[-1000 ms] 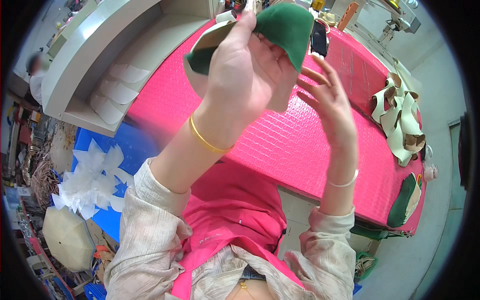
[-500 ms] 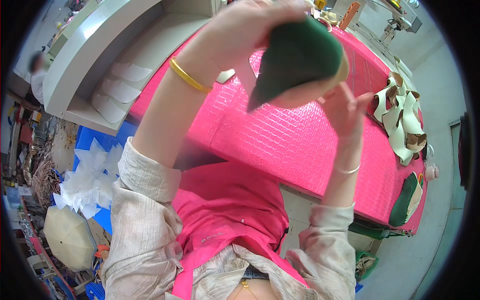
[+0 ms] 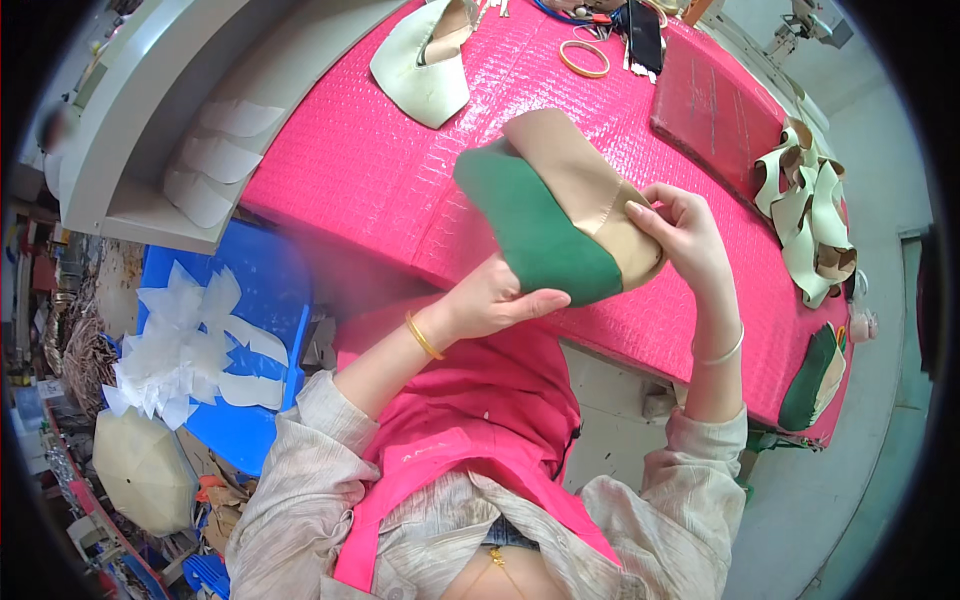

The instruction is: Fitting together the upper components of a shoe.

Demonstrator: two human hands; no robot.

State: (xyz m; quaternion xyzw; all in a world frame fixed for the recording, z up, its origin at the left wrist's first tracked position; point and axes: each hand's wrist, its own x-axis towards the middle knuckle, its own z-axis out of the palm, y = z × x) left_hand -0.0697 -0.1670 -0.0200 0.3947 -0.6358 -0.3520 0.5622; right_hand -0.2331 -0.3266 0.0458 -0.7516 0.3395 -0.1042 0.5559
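Note:
Over the near edge of the table, a green shoe upper [image 3: 550,240] with a beige lining is spread between my two hands. My left hand [image 3: 500,298] grips its lower left green edge, thumb on top and the other fingers mostly hidden underneath. At the right end, my right hand [image 3: 675,232] pinches the beige lining near a stitched seam between thumb and fingers. A pale, whitish shoe upper [image 3: 422,75] lies by itself on the pink table cover [image 3: 390,200], beyond my left hand.
A dark red slab [image 3: 710,110] lies right of the middle, beside a heap of pale uppers [image 3: 805,220]. Another green upper [image 3: 815,380] rests at the right corner. A phone [image 3: 642,35] and a ring [image 3: 584,58] lie at the back. White pieces cover a blue stool [image 3: 235,430].
My hands have come down and nearer with the green upper and turned it, so the beige lining shows more. My left forearm has drawn back, uncovering the pale upper, phone and ring.

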